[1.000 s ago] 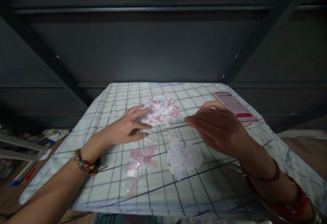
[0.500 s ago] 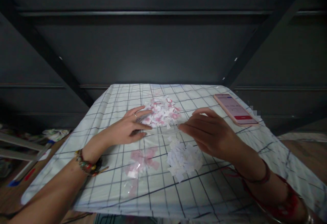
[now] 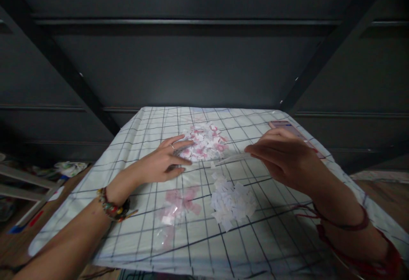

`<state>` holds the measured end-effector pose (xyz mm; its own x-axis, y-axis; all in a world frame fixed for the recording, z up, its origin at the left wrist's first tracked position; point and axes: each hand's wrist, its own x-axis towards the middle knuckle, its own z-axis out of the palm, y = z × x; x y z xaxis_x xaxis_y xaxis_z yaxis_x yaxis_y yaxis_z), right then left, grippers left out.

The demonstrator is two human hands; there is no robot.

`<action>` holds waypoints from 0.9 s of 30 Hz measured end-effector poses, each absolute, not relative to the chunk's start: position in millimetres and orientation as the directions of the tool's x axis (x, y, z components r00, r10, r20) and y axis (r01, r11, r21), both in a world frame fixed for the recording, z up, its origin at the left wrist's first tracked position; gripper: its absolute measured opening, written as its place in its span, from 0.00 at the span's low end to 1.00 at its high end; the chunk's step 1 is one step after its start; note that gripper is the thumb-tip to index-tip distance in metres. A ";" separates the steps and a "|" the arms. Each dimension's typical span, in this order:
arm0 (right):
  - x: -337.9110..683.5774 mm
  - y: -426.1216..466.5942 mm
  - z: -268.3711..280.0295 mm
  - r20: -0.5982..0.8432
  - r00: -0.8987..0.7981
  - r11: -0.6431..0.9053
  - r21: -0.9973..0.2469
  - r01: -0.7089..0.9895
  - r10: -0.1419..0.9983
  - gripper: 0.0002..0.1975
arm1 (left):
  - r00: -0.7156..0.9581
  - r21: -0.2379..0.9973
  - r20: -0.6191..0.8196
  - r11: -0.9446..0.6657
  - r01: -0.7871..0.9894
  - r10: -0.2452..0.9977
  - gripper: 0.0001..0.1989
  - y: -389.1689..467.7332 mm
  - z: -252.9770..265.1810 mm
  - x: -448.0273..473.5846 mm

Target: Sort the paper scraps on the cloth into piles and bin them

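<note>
My left hand [image 3: 169,158] rests at the left edge of a heap of white and pink paper scraps [image 3: 204,141], its fingers spread and the fingertips touching the edge. My right hand [image 3: 281,156] is closed in a pinch to the right of the heap. From its fingertips a thin clear plastic strip [image 3: 231,158] stretches left toward the heap's near edge; where it ends is unclear. A pile of white paper scraps [image 3: 233,203] lies nearer to me. Left of that pile are pink pieces with clear plastic film [image 3: 177,207].
A grid-patterned cloth [image 3: 134,237] covers the table. A phone [image 3: 287,127] lies at the right, partly hidden behind my right hand. A dark panelled wall [image 3: 191,67] stands beyond the table, and a white chair frame [image 3: 28,182] at the left.
My right hand has moved right, away from the heap, drawing the clear strip out with it, and now covers part of the phone. My left hand has stayed nearly in place.
</note>
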<state>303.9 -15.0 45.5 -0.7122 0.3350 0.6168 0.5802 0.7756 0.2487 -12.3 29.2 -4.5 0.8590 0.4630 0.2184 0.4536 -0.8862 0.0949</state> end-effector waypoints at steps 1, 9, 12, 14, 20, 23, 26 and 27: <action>304.5 -15.4 45.7 0.628 -0.704 0.781 0.235 0.578 0.332 0.10 | 0.859 0.095 0.220 -0.887 0.453 0.462 0.13 29.2 -4.6 -12.3; 297.1 -13.2 37.8 0.666 -0.688 0.759 0.281 0.588 0.287 0.13 | 0.870 0.081 0.234 -0.900 0.427 0.434 0.13 29.4 -3.5 -11.1; 294.0 -14.7 37.6 0.645 -0.706 0.762 0.289 0.580 0.293 0.14 | 0.872 0.076 0.240 -0.904 0.422 0.427 0.13 29.5 -3.0 -10.7; 296.2 -15.7 39.5 0.656 -0.697 0.754 0.291 0.589 0.291 0.14 | 0.872 0.072 0.241 -0.904 0.422 0.427 0.13 29.4 -2.8 -10.7; 304.5 -14.4 43.4 0.640 -0.697 0.723 0.308 0.619 0.324 0.13 | 0.872 0.076 0.231 -0.902 0.425 0.431 0.13 29.4 -3.6 -11.2; 297.7 -15.9 40.7 0.611 -0.723 0.751 0.300 0.588 0.322 0.12 | 0.870 0.087 0.235 -0.901 0.425 0.433 0.13 30.2 -4.5 -11.4; 289.1 -19.5 38.2 0.626 -0.724 0.789 0.272 0.551 0.290 0.12 | 0.863 0.099 0.235 -0.895 0.436 0.447 0.14 30.5 -4.6 -11.3; 287.3 -20.5 37.9 0.642 -0.714 0.794 0.263 0.548 0.280 0.12 | 0.862 0.100 0.233 -0.893 0.440 0.451 0.14 30.4 -4.3 -11.2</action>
<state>287.3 -20.5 37.9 -0.7140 0.2801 0.6417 0.5480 0.7941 0.2631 -11.2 30.4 -4.3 0.8618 0.4505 0.2331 0.4395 -0.8926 0.1003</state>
